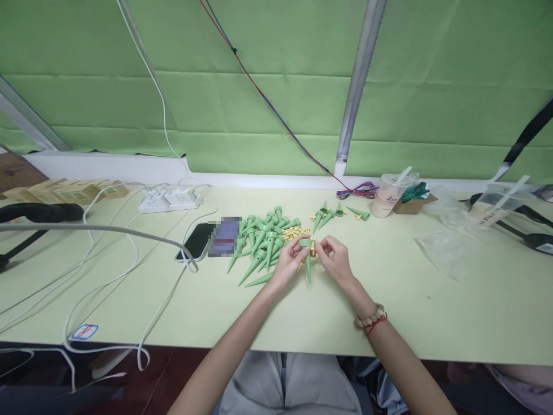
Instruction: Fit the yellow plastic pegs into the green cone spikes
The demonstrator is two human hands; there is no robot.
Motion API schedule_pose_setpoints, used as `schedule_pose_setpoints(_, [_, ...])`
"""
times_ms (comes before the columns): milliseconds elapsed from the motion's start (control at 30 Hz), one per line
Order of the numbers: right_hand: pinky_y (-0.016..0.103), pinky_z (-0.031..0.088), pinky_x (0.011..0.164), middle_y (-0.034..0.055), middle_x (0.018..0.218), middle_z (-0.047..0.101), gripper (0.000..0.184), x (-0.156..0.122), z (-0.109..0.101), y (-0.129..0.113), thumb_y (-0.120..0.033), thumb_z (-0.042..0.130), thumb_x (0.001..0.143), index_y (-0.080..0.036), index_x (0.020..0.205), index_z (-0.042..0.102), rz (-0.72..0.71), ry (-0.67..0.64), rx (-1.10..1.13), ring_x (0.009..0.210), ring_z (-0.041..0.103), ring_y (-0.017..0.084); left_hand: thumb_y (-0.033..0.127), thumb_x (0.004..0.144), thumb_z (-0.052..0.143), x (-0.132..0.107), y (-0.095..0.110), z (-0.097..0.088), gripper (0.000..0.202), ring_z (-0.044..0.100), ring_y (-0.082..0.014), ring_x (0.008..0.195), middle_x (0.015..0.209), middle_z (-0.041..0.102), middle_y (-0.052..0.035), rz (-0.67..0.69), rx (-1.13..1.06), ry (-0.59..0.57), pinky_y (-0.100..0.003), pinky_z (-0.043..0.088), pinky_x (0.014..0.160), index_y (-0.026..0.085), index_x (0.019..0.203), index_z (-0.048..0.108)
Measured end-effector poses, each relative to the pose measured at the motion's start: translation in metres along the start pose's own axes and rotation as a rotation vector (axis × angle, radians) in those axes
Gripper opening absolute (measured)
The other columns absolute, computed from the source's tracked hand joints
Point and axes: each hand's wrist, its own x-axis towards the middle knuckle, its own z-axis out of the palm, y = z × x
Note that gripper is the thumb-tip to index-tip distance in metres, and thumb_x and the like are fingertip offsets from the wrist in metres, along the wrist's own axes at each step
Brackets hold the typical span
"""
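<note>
My left hand (290,259) is closed on a green plastic spike (308,268), its capped end up and its point toward the table. Close beside it, my right hand (334,257) has thumb and forefinger pinched around a small yellow plastic piece (313,249) at the spike's side. To the left lies a pile of similar green spikes (263,235). Small yellow pieces (295,233) are heaped behind my hands. A few more spikes (328,215) lie farther back to the right, some with yellow pieces by them.
Two phones, one dark (199,242) and one pixelated (224,236), lie left of the pile. White cables (136,248) run from a power strip (170,199). Drink cups (384,196), a small cardboard box (412,204) and clear plastic bags (440,251) stand at the right.
</note>
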Motion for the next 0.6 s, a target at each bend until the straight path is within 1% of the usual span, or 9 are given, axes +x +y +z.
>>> schedule_pose_setpoints(67, [0.024,0.034,0.051,-0.0018,0.055,0.047,0.032,-0.001,0.000,-0.001,-0.035,0.046,0.082,-0.019,0.054,0.046,-0.023,-0.001,-0.045,0.050,0.042,0.011,0.036,0.069,0.065,-0.002,0.000,0.002,0.041,0.058,-0.0148,0.075,0.075,0.062,-0.0031,0.060,0.101,-0.003,-0.026,0.043,0.074,0.017,0.105,0.057])
schedule_pose_setpoints(100, [0.024,0.033,0.049,-0.0026,0.052,0.043,0.034,-0.001,0.000,-0.001,-0.035,0.044,0.083,-0.019,0.052,0.043,-0.005,0.001,-0.034,0.049,0.039,0.010,0.036,0.071,0.063,-0.003,0.000,0.003,0.040,0.057,-0.0146,0.073,0.071,0.060,-0.0020,0.091,0.163,-0.005,-0.025,0.043,0.073,0.017,0.106,0.058])
schedule_pose_setpoints(200, [0.023,0.027,0.044,-0.0045,0.045,0.031,0.038,-0.002,0.003,-0.003,-0.036,0.042,0.081,-0.020,0.047,0.032,0.116,0.033,0.070,0.044,0.032,0.010,0.036,0.075,0.058,-0.006,-0.003,0.003,0.038,0.053,-0.0133,0.065,0.060,0.051,0.0017,0.137,0.310,-0.031,-0.024,0.042,0.068,0.020,0.110,0.057])
schedule_pose_setpoints(267, [0.024,0.026,0.042,-0.0049,0.043,0.026,0.038,-0.003,0.004,-0.004,-0.035,0.043,0.078,-0.021,0.046,0.029,0.192,0.065,0.130,0.042,0.030,0.010,0.036,0.076,0.057,-0.006,-0.004,0.004,0.037,0.053,-0.0128,0.064,0.061,0.051,0.0019,0.131,0.327,-0.040,-0.024,0.041,0.067,0.021,0.110,0.057])
schedule_pose_setpoints(333, [0.024,0.026,0.041,-0.0048,0.041,0.027,0.038,-0.003,0.005,-0.005,-0.034,0.043,0.077,-0.021,0.044,0.029,0.219,0.088,0.154,0.041,0.030,0.009,0.037,0.075,0.059,-0.006,-0.005,0.005,0.038,0.055,-0.0138,0.071,0.071,0.057,-0.0010,0.097,0.247,-0.046,-0.025,0.042,0.071,0.020,0.108,0.058])
schedule_pose_setpoints(433, [0.023,0.027,0.040,-0.0039,0.039,0.032,0.041,-0.004,0.005,-0.004,-0.036,0.043,0.078,-0.020,0.042,0.032,0.176,0.090,0.133,0.038,0.033,0.009,0.035,0.073,0.062,-0.005,-0.007,0.006,0.041,0.059,-0.0157,0.080,0.086,0.063,-0.0062,-0.025,0.015,-0.088,-0.027,0.042,0.081,0.017,0.109,0.057])
schedule_pose_setpoints(500, [0.023,0.028,0.040,-0.0028,0.038,0.037,0.043,-0.005,0.004,-0.003,-0.037,0.042,0.079,-0.020,0.040,0.034,0.107,0.080,0.083,0.037,0.035,0.009,0.034,0.073,0.063,-0.004,-0.009,0.007,0.041,0.060,-0.0151,0.080,0.087,0.065,-0.0071,-0.103,-0.111,-0.105,-0.028,0.041,0.083,0.015,0.109,0.057])
schedule_pose_setpoints(600, [0.024,0.031,0.043,-0.0014,0.037,0.044,0.044,-0.005,0.003,-0.003,-0.033,0.042,0.080,-0.019,0.038,0.039,-0.017,0.062,-0.034,0.037,0.037,0.010,0.031,0.070,0.065,-0.003,-0.012,0.007,0.036,0.060,-0.0136,0.074,0.084,0.066,-0.0064,-0.164,-0.214,-0.084,-0.027,0.042,0.080,0.014,0.102,0.059])
